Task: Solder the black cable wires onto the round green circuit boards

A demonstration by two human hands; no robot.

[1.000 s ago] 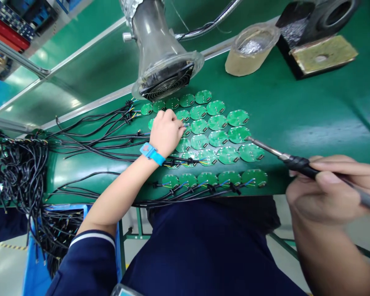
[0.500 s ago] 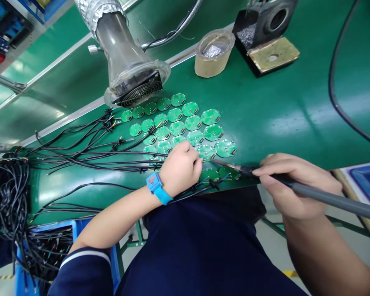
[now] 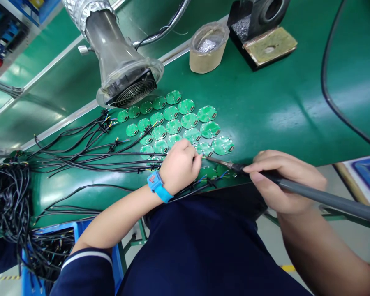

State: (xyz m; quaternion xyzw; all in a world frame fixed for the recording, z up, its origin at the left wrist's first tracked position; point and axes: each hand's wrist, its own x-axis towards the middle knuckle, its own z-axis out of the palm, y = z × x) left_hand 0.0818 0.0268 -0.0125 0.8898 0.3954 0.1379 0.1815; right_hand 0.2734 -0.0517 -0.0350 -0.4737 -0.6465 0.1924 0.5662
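Observation:
My right hand (image 3: 286, 181) grips a soldering iron (image 3: 314, 195) with a grey handle. Its thin metal tip reaches left, close to my left fingertips and the lower edge of a round green circuit board (image 3: 204, 149). With a blue band on the wrist, my left hand (image 3: 180, 166) is closed, its fingers pinched together over the boards; what they hold is hidden. Black cables (image 3: 117, 154) run from the left to and beneath that hand. More round boards (image 3: 189, 120) lie in rows beyond it. Cable ends with coloured wires (image 3: 211, 182) rest just below my left hand.
A fume extractor nozzle (image 3: 120, 53) with a fan overhangs the rows. Behind stand a tan cup (image 3: 205, 59) of silvery material and an iron stand with a yellowish sponge (image 3: 269, 47). At left, bundled cables (image 3: 8, 197) hang by a blue bin (image 3: 120, 259). A black cord (image 3: 327, 90) loops at right.
The soldering iron's tip has moved slightly left and closer to my left fingertips, along with my right hand. My left hand stays closed in about the same place. The view has shifted a little.

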